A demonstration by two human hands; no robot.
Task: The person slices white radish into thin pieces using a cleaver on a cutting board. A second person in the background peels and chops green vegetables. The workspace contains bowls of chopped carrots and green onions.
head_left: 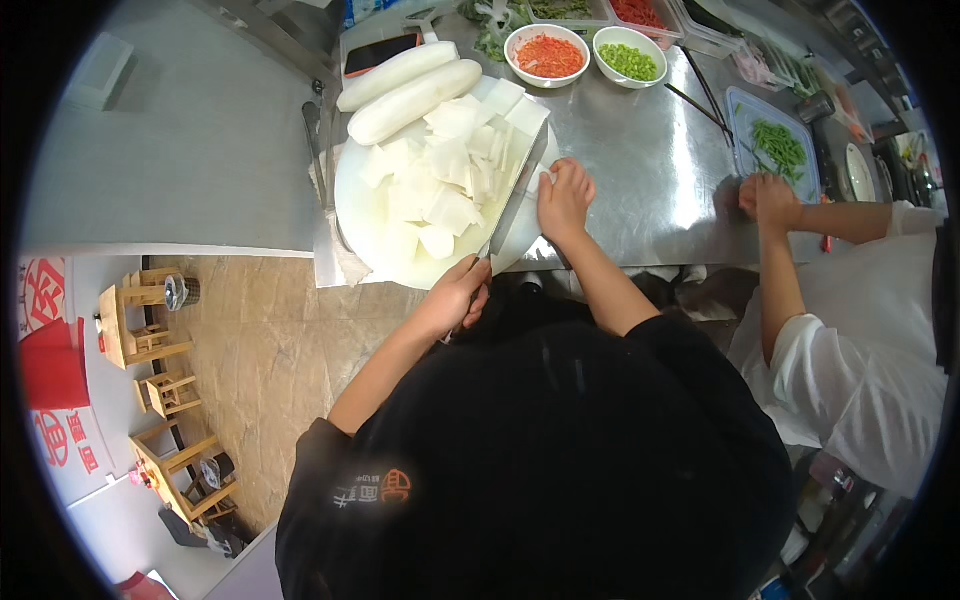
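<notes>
Left hand: we saw the left hand [465,295] at the counter's near edge, its fingers wrapped around the handle of a knife [520,190].
Knife: we saw its blade slanting away from us over the board, along the right side of the sliced pile.
Right hand: we saw the right hand [567,198] at the board's right edge, near the blade, its fingers curled together; we could not tell whether they gripped anything.
Slices: we found thin, pale slices [440,180] heaped over the middle of a round white board [362,218].
Radishes: we saw two long white radishes [415,103] lying side by side at the board's far left.
Bowls: beyond, on the metal counter [620,150], we saw a white bowl of orange-red shreds [547,84] just beside a white bowl of chopped greens [632,85].
Phone: we noticed a dark phone [381,55] behind the radishes.
Co-worker: to our right, a person's hands [770,200] were at the near edge of a tray [738,130] bearing cut green pieces [780,148].
</notes>
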